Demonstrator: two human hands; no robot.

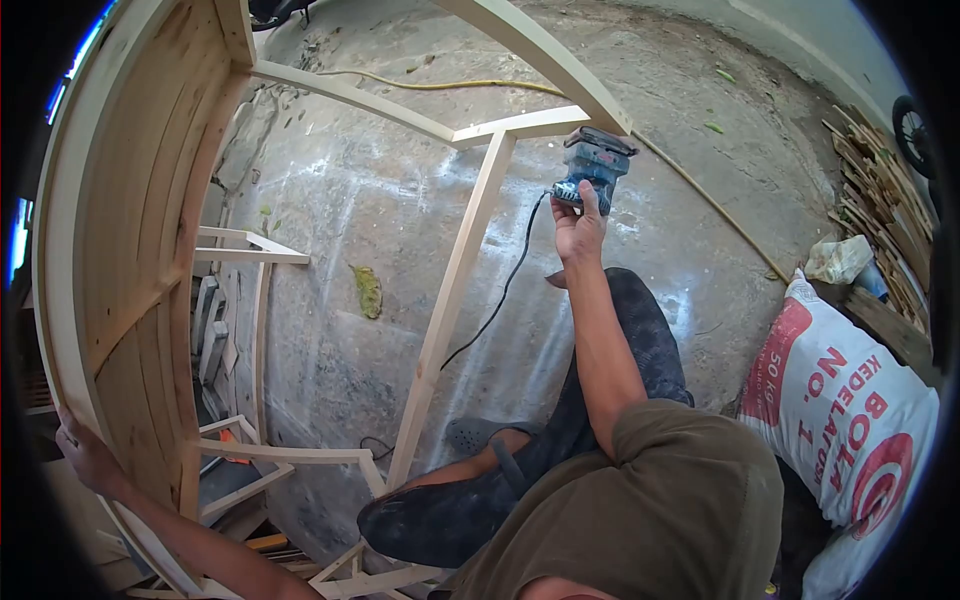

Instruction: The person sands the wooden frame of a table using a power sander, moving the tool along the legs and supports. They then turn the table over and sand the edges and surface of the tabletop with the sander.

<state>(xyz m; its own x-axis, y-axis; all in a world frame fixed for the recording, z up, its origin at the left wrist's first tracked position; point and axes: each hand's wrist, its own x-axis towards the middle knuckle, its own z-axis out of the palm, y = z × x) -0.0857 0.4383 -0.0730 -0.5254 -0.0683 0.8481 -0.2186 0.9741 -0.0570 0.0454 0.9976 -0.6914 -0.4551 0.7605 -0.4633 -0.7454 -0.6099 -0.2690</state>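
Note:
My right hand [581, 228] grips the body of a blue electric sander [597, 165], its dark sanding pad pressed up at the end of a pale wooden leg [560, 55]. A black cord [512, 278] hangs from the sander and runs down behind a wooden bar. On the far left my left hand [88, 455] is wrapped round the outer edge of the wooden frame [62, 330], its fingers partly hidden behind the wood. Planked panelling [160, 180] fills this side of the frame, and a long bar [455, 290] crosses the middle of the view.
A printed white and red sack [825, 400] stands at the right, near a pile of wood strips [880, 190]. A yellow hose [440, 85] lies across the dusty concrete floor [400, 230]. One fallen leaf [367, 291] rests there. More wooden frame pieces [250, 452] stand at lower left.

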